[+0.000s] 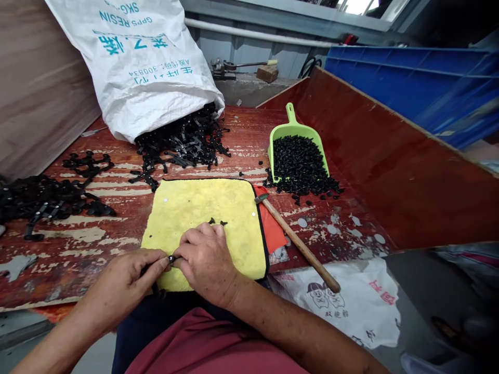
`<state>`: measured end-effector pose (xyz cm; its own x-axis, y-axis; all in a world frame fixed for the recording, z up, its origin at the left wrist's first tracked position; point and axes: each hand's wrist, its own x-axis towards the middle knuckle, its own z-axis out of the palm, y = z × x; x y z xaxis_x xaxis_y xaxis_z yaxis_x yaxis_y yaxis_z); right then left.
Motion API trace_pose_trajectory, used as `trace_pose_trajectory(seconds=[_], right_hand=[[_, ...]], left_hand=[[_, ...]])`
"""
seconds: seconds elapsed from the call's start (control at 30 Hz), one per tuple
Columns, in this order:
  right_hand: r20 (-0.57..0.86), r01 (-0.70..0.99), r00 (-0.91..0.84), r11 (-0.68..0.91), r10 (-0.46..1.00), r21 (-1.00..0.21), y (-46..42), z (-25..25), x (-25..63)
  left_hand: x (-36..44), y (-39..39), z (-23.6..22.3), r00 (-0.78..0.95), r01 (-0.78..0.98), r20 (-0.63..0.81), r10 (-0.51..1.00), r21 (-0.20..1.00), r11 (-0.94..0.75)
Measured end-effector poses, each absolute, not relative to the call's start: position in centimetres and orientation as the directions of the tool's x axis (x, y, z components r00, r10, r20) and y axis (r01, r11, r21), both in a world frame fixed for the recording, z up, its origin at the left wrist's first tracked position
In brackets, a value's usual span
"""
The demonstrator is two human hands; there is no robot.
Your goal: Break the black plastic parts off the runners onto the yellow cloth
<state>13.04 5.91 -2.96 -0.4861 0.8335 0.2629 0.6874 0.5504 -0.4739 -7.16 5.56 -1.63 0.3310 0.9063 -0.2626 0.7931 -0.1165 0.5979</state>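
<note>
A worn red workbench [249, 130] stands against a grey wall, a wooden panel [39, 78] upright at its left side. Beside the panel's foot lies a loose heap of black plastic parts [50, 200]. Next comes the left hand [134, 275], thumb and forefinger pinched narrow on a black part [171, 258] over the near edge of a yellow cloth [206, 197]. Behind, a white sack [148, 57] spills more black pieces [189, 143] onto the bench. The right hand [208, 259] has its thumb and fingers closed on the same part from the other side; how much lies inside the grip is hidden. Just beyond its knuckles, two small pegs [217, 222] rest on the cloth. At the cloth's right edge, a hammer [300, 241] lies slantwise, its head over a red sheet [273, 226]. Farther back, a green dustpan [291, 124] is heaped with little black pieces [300, 158], some spilling off its lip. A brown board [370, 140] borders the bench, with a blue crate [405, 83] behind.
</note>
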Motion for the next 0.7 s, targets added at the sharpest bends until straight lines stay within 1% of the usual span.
trace_pose_trajectory(seconds=[0.13,0.23,0.33,0.5,0.6,0.7], right_hand=[[0.261,0.694,-0.482,0.546,0.836,-0.469,5.9,-3.0,13.1],[0.26,0.692,-0.486,0.549,0.835,-0.469,5.8,-3.1,13.1],[0.256,0.688,-0.491,0.551,0.833,-0.472,5.9,-3.0,13.1],[0.248,0.683,-0.502,0.556,0.828,-0.474,6.2,-3.0,13.2],[0.253,0.682,-0.505,0.561,0.825,-0.47,6.2,-3.0,13.2],[0.262,0.679,-0.514,0.574,0.817,-0.458,6.0,-2.9,13.2]], left_hand=[[-7.3,5.8,-1.7,0.357,0.767,-0.22,0.908,0.624,-0.15],[-7.3,6.0,-1.6,0.363,0.758,-0.216,0.906,0.634,-0.153],[-7.2,6.4,-1.3,0.392,0.766,-0.201,0.898,0.611,-0.197],[-7.1,7.0,-0.8,0.434,0.795,-0.19,0.881,0.542,-0.275],[-7.0,6.8,-0.8,0.431,0.806,-0.223,0.874,0.531,-0.262],[-6.8,6.3,-0.8,0.388,0.814,-0.249,0.887,0.545,-0.203]])
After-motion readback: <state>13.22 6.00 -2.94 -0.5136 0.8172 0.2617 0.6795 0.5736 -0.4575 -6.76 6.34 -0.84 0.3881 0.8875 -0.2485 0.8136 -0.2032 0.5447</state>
